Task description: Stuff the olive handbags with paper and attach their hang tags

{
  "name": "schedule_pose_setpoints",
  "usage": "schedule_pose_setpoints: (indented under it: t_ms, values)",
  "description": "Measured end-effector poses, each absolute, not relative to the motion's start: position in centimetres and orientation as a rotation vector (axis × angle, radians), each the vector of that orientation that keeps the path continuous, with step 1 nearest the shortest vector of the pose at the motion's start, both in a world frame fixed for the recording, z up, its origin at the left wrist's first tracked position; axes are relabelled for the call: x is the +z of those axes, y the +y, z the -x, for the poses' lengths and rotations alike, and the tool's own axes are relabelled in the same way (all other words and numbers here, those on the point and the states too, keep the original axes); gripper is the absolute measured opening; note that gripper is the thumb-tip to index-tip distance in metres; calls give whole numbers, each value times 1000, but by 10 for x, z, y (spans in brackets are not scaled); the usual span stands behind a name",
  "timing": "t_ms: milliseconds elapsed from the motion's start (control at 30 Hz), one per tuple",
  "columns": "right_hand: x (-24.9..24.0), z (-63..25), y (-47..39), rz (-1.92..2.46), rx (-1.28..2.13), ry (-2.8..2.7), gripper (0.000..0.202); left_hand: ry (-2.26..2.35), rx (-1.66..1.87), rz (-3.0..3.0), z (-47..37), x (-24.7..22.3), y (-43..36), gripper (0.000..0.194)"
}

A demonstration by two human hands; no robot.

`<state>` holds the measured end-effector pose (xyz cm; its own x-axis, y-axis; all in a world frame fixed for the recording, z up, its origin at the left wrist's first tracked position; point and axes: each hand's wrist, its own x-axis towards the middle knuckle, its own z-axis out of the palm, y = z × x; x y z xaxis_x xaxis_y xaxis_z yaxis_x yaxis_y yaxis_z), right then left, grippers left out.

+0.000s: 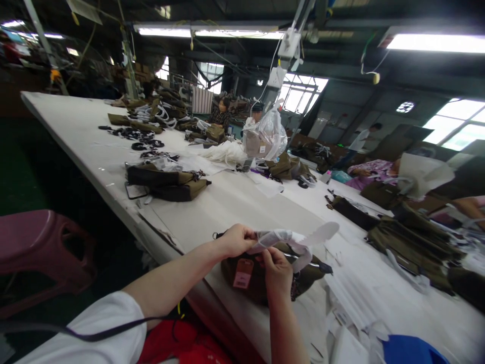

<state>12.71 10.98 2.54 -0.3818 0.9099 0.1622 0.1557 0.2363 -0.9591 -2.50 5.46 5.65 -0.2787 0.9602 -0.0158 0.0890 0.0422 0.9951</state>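
An olive-green bag [250,288] lies on the white table near its front edge, with a tag [243,273] hanging on its side. Its handle [278,236] is wrapped in pale paper or foam and arches above the bag. My left hand [238,239] pinches the left end of the wrapped handle. Just below and to the right, my right hand [276,268] has its fingers closed at the underside of the same handle end. A loose white strip [322,234] sticks out to the right of the handle.
Dark and olive bags [170,183] lie at the left, with black straps [132,134] behind. More olive bags [413,242] are at the right. A pink stool [45,247] stands left. People sit across the table [235,202]. A blue object [413,349] is lower right.
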Motion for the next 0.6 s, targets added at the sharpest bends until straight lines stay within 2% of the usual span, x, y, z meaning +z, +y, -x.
schedule_pose_setpoints:
  t_ms: [300, 367, 500, 600]
  values:
    - [29, -128, 105, 927, 1235, -1782, 38, 1465, 1372, -1187, 28, 56, 54, 24]
    - [28, -139, 94, 877, 1116, -1823, 35, 1517, 1464, -1221, 30, 58, 46, 28]
    - [18, -180, 79, 931, 721, -1822, 21, 2020, 1935, -1142, 41, 52, 18, 34]
    - [9, -216, 93, 1076, 576, -1566, 25, 2218, 2059, -1279, 50, 34, -1, 42]
